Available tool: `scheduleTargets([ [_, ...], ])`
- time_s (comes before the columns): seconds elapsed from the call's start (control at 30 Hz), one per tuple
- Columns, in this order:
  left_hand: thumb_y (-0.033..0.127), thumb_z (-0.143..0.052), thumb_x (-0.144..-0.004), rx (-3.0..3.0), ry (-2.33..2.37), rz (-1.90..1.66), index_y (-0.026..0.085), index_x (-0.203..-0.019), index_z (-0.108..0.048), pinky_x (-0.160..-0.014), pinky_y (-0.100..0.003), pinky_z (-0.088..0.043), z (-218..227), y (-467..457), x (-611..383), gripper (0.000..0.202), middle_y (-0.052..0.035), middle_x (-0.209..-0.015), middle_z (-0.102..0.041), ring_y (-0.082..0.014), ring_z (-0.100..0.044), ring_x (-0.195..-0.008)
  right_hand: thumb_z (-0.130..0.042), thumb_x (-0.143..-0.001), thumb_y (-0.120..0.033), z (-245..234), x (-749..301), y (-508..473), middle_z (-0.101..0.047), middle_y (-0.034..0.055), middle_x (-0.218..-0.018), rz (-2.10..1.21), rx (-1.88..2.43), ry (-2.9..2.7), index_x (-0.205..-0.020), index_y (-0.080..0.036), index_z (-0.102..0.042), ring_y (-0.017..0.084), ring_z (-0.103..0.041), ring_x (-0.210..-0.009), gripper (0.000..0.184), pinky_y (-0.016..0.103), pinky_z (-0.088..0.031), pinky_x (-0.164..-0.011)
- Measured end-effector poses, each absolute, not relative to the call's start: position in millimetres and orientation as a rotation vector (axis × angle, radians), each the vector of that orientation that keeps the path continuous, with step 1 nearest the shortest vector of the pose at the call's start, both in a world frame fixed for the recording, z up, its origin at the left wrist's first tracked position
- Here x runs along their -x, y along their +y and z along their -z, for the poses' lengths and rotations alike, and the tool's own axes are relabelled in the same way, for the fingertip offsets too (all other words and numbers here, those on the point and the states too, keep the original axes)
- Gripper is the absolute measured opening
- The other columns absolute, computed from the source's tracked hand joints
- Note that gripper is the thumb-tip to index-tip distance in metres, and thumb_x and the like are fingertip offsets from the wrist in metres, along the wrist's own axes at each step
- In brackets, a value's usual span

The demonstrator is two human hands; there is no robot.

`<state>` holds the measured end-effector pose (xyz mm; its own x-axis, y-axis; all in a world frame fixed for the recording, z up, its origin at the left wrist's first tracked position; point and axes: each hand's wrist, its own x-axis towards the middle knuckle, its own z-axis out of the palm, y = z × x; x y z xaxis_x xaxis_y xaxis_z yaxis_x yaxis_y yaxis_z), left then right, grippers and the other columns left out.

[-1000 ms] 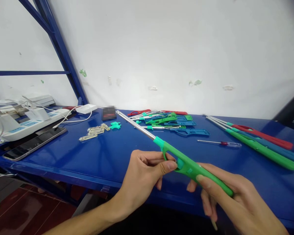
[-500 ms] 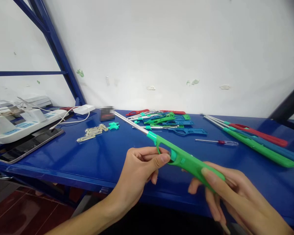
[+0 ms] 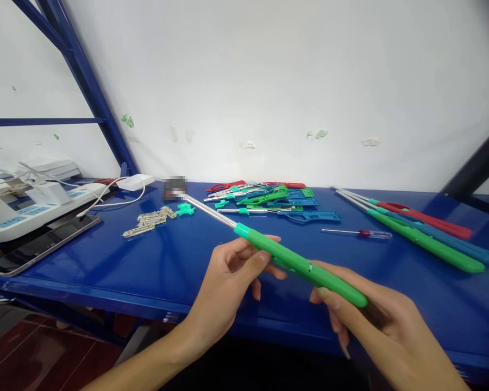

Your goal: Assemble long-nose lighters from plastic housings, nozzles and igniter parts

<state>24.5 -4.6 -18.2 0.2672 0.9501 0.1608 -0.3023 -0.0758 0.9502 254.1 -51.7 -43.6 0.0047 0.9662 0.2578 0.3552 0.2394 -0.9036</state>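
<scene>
I hold a long green lighter with a metal tube pointing up and to the left, above the front of the blue table. My right hand is wrapped round the rear of its green handle. My left hand pinches the handle near the trigger, thumb on the side and fingers curled under. The lighter now shows its narrow edge, so the trigger opening is hidden.
A heap of lighter halves in green, blue and red lies at the back. Three assembled lighters lie at the right, a small screwdriver before them. Metal clips and a teal part lie left; a tablet and power strips far left.
The lighter has been rolled about its long axis from side-on to edge-on, and lifted slightly to the left. Both hands kept their grip.
</scene>
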Motion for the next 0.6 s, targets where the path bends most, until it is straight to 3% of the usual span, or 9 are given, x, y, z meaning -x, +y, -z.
scheduleTargets([
  [0.2, 0.046, -0.092, -0.104, -1.257, 0.718, -1.180, 0.017, -0.101, -0.090, -0.049, -0.014, -0.045, 16.5, -3.5, -25.0, 0.029, -0.0041, -0.086, -0.078, -0.0148, -0.080, -0.075, -0.075, -0.107, -0.071, 47.6, -254.9, -52.3, -0.076, -0.0011, -0.082, -1.001, 1.207, -1.378, -0.149, -0.038, -0.076, 0.013, -0.060, -0.051, 0.053, 0.019, -0.053, -0.044],
  [0.43, 0.057, -0.090, -0.104, -1.286, 0.755, -1.166, 0.017, -0.112, -0.089, -0.048, -0.013, -0.040, 19.7, -3.4, -24.9, 0.041, -0.0032, -0.079, -0.077, -0.0123, -0.076, -0.066, -0.071, -0.110, -0.070, 51.2, -256.7, -50.8, -0.076, -0.0014, -0.086, -1.048, 1.179, -1.370, -0.147, -0.038, -0.073, 0.013, -0.063, -0.056, 0.049, 0.019, -0.056, -0.047],
  [0.6, 0.062, -0.082, -0.106, -1.360, 0.835, -1.099, 0.015, -0.119, -0.087, -0.045, -0.016, -0.038, 19.5, -2.5, -25.5, 0.049, -0.0102, -0.104, -0.085, -0.0118, -0.076, -0.063, -0.073, -0.108, -0.071, 51.8, -262.3, -51.6, -0.074, -0.0014, -0.080, -1.001, 1.236, -1.415, -0.149, -0.036, -0.075, 0.014, -0.063, -0.051, 0.054, 0.020, -0.056, -0.043],
])
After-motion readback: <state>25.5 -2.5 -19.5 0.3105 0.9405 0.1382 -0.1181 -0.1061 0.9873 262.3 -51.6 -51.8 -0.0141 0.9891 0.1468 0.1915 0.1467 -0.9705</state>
